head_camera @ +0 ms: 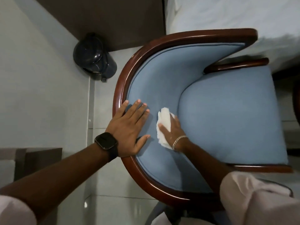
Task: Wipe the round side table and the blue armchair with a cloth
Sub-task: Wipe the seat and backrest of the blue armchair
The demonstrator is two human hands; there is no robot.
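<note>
Head camera, looking down: the right hand (172,127) presses one folded white cloth (164,125) against the inner backrest of the single blue armchair (227,114), fingers closed over it. The left hand (129,125) lies flat, fingers spread, just beside it near the wooden rim (123,82). Unwiped upholstery curves away ahead of the cloth. No round side table shows.

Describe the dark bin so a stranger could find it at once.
Start at the blue armchair beside the white bed. Outside its curved wooden back, on the pale tiled floor, the bin stands against a dark cabinet. It is the only glossy dark round thing there, with a domed lid.
</note>
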